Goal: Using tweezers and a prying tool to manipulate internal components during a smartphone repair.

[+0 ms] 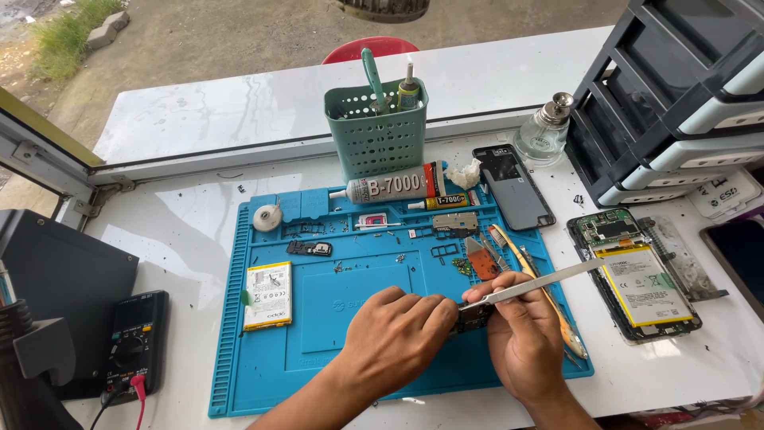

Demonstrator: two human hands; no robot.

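Left hand [395,330]: fingers pinched on small circuit board [473,317], lower centre of frame.
Right hand [521,334]: fingers gripping metal tweezers [535,284], tips at board.
Under both: blue repair mat [350,318].

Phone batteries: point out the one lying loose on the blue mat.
The loose battery at the blue mat's left edge; the other battery sits inside the opened phone right of the mat.
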